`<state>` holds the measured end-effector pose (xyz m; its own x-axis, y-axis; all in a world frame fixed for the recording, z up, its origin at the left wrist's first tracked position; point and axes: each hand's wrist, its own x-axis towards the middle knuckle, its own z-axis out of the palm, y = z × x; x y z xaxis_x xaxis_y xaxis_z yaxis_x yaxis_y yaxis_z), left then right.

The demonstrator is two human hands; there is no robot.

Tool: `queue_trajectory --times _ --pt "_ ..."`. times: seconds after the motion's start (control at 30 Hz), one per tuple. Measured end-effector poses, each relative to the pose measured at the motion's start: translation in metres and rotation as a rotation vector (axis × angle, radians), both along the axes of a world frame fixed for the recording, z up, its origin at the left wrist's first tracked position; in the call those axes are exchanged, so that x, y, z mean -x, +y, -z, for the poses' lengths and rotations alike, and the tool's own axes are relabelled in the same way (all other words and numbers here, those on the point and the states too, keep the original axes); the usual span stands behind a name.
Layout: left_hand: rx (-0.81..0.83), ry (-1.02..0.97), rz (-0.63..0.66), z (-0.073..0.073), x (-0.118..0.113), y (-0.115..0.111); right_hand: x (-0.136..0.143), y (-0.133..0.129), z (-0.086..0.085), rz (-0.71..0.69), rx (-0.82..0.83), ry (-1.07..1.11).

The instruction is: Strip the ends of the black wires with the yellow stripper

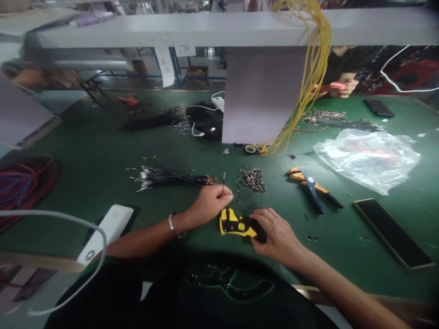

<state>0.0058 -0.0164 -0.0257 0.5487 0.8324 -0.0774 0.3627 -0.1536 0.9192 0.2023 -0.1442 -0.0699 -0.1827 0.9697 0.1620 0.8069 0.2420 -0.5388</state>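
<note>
Between thumb and fingers, my left hand pinches a thin black wire whose end points upward. My right hand is wrapped round the handles of a yellow and black wire stripper, its jaws toward the left hand and apart from the wire. A bundle of black wires lies just beyond my left hand, with silvery ends at the left and coppery ends at the right. Beyond the stripper is a small heap of cut insulation scraps.
A second wire stripper, a phone and a clear plastic bag lie to the right. Yellow wires hang from the shelf. A white power bank lies left. Across the table, a co-worker's hand holds a red tool.
</note>
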Motion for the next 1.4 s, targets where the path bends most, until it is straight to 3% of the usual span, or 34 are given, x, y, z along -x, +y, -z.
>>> queue_trajectory --times 0.1,0.27,0.37,0.47,0.67,0.83,1.07,1.4 --pt "0.081 -0.038 -0.012 0.0 0.001 0.003 -0.007 0.005 -0.004 0.089 0.044 0.212" --pt "0.199 -0.143 -0.044 -0.001 0.002 0.008 -0.02 0.013 -0.015 0.223 0.426 0.788" --pt "0.285 -0.17 -0.08 -0.002 0.0 0.009 -0.015 0.018 -0.02 0.219 0.522 1.108" --pt "0.363 -0.193 -0.082 -0.003 -0.002 0.009 -0.005 0.023 -0.021 0.206 0.551 1.248" --pt "0.445 -0.203 -0.028 0.001 -0.003 0.008 0.001 0.029 -0.013 0.22 0.505 1.264" --pt "0.505 -0.218 0.017 0.006 -0.002 0.007 0.004 0.03 -0.011 0.219 0.421 1.11" --pt "0.545 -0.241 -0.039 0.006 -0.006 0.003 0.013 0.031 -0.006 0.208 0.368 0.997" --pt "0.58 -0.226 -0.032 0.01 -0.012 -0.004 0.013 0.032 -0.004 0.145 0.451 1.016"
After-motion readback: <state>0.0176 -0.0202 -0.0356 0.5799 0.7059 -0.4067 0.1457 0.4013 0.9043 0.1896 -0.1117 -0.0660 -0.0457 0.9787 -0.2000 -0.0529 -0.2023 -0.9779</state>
